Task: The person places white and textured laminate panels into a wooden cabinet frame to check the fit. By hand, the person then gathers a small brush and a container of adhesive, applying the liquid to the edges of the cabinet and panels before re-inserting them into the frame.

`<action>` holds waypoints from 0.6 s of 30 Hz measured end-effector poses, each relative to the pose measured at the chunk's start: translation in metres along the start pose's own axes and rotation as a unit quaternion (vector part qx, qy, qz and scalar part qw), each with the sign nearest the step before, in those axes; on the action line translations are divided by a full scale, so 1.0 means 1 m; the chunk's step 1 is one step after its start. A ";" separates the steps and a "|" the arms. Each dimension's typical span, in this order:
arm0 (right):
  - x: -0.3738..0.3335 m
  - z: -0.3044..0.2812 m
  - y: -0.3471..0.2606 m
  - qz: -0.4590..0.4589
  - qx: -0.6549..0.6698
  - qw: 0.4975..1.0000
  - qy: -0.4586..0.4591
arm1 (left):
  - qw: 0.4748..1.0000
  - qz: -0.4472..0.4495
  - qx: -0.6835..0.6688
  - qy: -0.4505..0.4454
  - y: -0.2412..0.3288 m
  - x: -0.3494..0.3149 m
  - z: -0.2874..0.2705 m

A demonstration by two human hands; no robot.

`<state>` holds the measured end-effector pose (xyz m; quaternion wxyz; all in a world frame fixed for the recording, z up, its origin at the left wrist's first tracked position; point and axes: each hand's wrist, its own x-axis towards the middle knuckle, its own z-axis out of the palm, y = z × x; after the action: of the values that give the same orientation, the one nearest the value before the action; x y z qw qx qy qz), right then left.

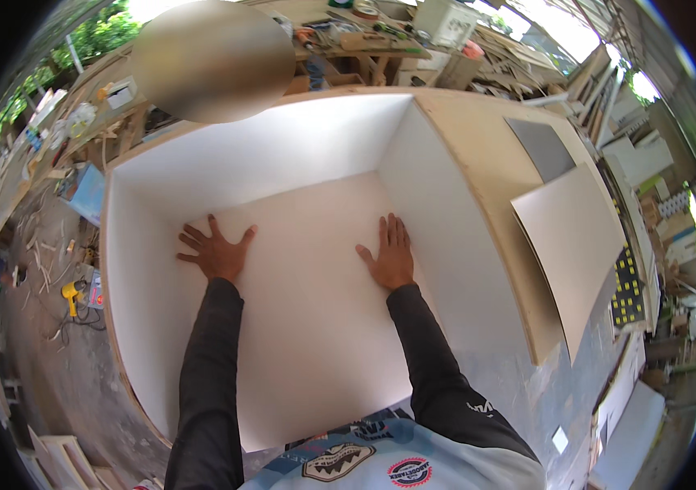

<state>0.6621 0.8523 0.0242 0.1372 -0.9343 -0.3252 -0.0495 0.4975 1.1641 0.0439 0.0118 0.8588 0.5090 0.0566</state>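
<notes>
Both of my arms reach into a large open wooden box (pixel 315 135) with white-lined inner walls and plywood edges. A pale sheet (pixel 323 327) covers its bottom. My left hand (pixel 219 251) lies on this sheet near the box's left wall, palm down with the fingers spread wide. On the right, my right hand (pixel 390 257) rests flat on the same sheet close to the right wall, its thumb apart from the other fingers. Neither hand grips anything.
Loose laminate sheets, one beige (pixel 572 237) and one grey (pixel 542 149), lie over the box's right side. A yellow heat gun (pixel 73 296) with a cable sits on the floor at left. Beyond the box stands a workbench (pixel 364 45) cluttered with tools and wood scraps.
</notes>
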 end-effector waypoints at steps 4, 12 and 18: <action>-0.088 -0.030 0.011 0.008 -0.011 0.999 -0.032 | 1.000 -0.003 0.003 -0.017 0.001 0.003 0.002; -0.238 -0.076 0.018 0.093 -0.021 0.992 -0.084 | 0.997 -0.021 0.067 -0.038 0.001 0.009 0.017; -0.309 -0.091 0.028 0.154 0.056 0.986 -0.043 | 0.997 -0.025 0.059 -0.039 -0.001 0.015 0.024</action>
<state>0.4367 0.6215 0.0493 0.1813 -0.9653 -0.1852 0.0309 0.5058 1.1786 0.0213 -0.0180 0.8467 0.5318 -0.0072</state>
